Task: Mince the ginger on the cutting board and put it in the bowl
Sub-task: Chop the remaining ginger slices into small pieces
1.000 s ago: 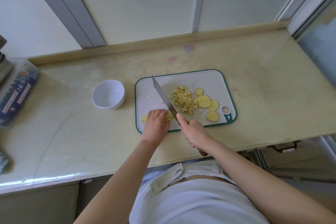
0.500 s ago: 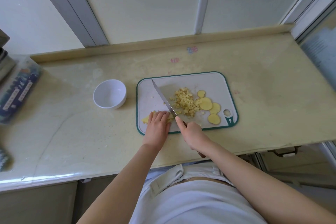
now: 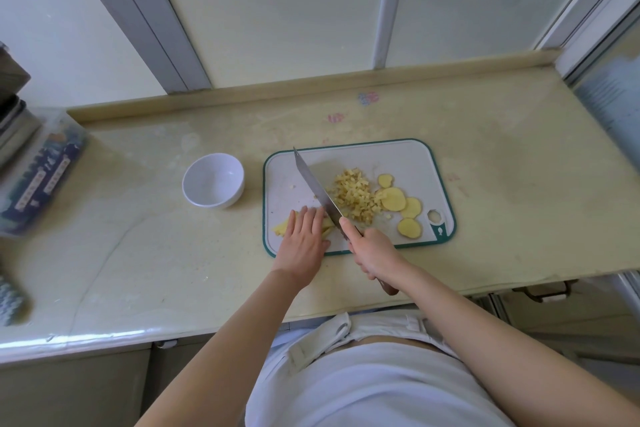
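Half done, I judge: diced ginger (image 3: 353, 196) piled, four slices (image 3: 393, 199) waiting, bowl (image 3: 213, 180) empty. My left hand (image 3: 301, 239), fingers together, presses strips (image 3: 281, 226); right hand (image 3: 374, 251) grips knife (image 3: 317, 185).

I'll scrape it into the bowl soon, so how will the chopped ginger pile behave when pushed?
The chopped ginger pile is loose small cubes, so it likely spreads rather than slides as one. Stray bits lie apart on the cutting board, so some may get left behind.
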### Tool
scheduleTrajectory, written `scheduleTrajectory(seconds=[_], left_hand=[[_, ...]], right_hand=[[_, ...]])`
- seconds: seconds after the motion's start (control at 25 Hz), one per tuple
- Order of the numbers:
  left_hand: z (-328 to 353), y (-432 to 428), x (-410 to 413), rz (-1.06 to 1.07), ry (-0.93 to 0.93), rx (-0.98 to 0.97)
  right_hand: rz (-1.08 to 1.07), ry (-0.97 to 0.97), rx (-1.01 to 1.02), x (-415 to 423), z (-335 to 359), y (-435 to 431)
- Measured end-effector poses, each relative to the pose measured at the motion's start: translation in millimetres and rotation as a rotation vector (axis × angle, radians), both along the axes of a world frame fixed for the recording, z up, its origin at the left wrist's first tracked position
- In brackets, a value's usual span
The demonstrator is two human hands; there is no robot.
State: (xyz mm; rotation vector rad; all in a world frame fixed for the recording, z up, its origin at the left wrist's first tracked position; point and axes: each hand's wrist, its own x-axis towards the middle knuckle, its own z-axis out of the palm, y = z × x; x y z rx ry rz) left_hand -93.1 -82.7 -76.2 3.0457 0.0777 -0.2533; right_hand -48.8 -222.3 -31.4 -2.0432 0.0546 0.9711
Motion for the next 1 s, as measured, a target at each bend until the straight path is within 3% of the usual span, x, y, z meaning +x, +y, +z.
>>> scheduleTrajectory(seconds=[0.16,0.48,1.0], left_hand=[[1,0,-3,0.039,0.051,0.082],[-3,-2,-7,0.098,0.046,0.021],[-5,-5,-8,0.116,0.048,0.024]], right_hand=[[-0.028,0.006,0.027,-3,5,-1],[-0.044,0.008,0.05,-13,13,0],[0.087,-0.076,-0.147,-11,2,12]])
